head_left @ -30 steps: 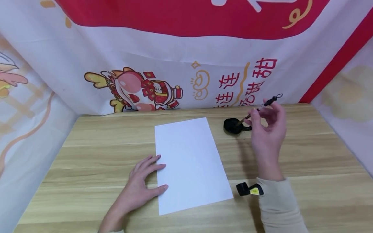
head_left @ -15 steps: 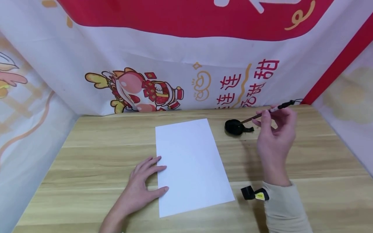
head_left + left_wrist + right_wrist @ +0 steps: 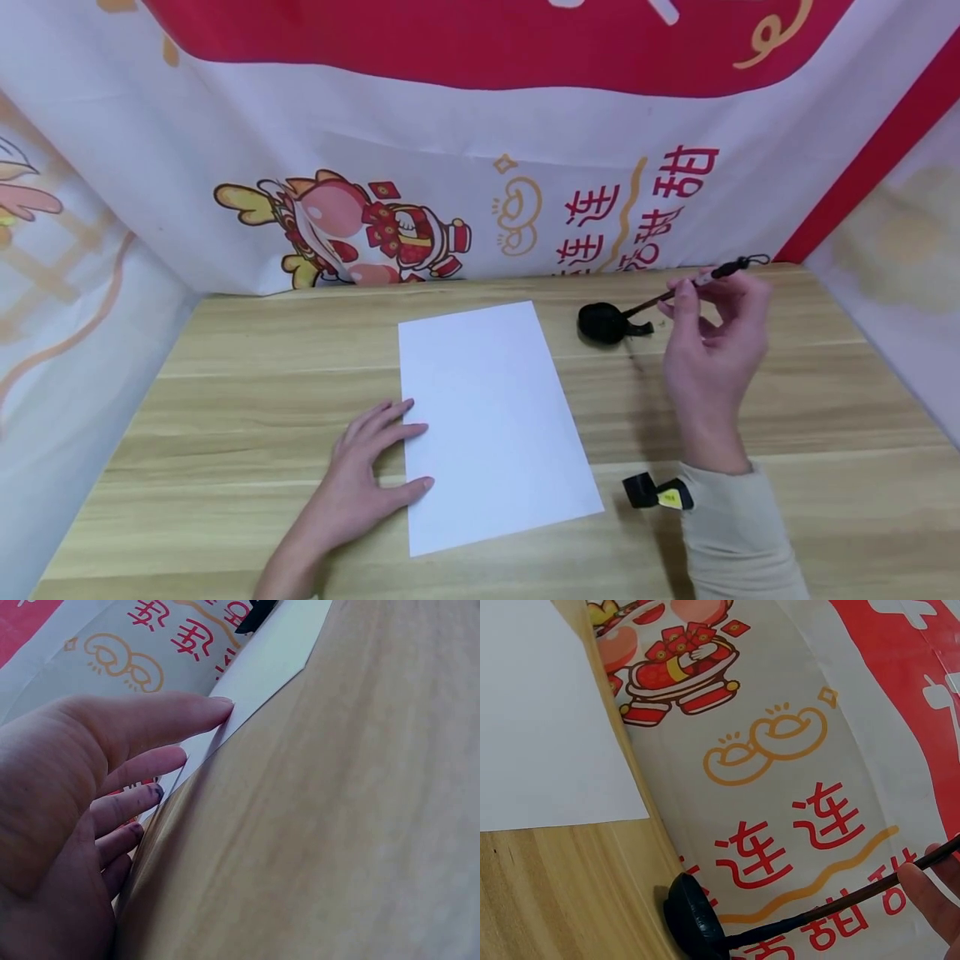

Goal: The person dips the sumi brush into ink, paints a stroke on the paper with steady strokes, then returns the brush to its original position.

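Observation:
My right hand (image 3: 716, 350) pinches a slim brush (image 3: 652, 302) with a dark brown handle and a black looped end. The brush slants down to the left, its tip at a small black ink dish (image 3: 602, 323) with a short handle. In the right wrist view the lower brush (image 3: 780, 928) meets the rim of the dish (image 3: 694, 919); its very tip is hidden. A blank white sheet of paper (image 3: 495, 425) lies left of the dish. My left hand (image 3: 367, 471) rests on the sheet's left edge, fingers spread; dark stains mark some fingertips (image 3: 156, 793).
The wooden table (image 3: 247, 417) runs back to a printed white and red cloth (image 3: 420, 117) hanging behind it. More cloth (image 3: 67, 275) hangs at the left side. A black wrist camera (image 3: 640, 490) sticks out from the right sleeve (image 3: 735, 525).
My right hand has moved a little to the right with the brush, which now lies at a flatter slant over the dish's right side. The left hand and paper have stayed put.

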Demonstrator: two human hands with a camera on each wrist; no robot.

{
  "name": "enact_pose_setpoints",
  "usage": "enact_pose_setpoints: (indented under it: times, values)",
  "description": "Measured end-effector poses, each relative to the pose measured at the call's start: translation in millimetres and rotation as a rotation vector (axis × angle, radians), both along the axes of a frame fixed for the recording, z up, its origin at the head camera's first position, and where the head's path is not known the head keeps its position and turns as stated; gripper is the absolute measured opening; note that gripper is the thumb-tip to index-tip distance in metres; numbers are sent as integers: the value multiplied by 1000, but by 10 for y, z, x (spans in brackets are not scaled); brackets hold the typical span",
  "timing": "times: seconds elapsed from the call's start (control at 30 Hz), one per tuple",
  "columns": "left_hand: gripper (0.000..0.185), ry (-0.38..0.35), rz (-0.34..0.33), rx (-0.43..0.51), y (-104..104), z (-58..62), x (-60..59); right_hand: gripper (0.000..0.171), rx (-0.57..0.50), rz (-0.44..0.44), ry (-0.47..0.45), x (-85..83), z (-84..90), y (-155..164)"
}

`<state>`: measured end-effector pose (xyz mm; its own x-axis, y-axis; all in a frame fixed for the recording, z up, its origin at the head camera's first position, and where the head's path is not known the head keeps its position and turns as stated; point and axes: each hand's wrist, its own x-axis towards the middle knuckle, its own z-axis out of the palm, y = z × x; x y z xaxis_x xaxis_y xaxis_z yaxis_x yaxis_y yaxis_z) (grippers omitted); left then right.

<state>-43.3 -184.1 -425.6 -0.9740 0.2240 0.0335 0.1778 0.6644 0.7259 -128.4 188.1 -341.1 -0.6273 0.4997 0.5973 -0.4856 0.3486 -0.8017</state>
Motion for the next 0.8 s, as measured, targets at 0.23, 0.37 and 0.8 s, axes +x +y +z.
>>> enact_pose_setpoints:
  times: [0.23,0.37,0.8]
  values:
    - [59,-8,1,-4,-7,-27,4,28,7,-37,-16,16,3,5]
    - [59,-1,-1,-9,-9,-25,-7,21,7,-49,9,30,31,7]
    - [59,-1,2,-1,-6,-31,-5,20,-17,-54,-7,10,17,5]
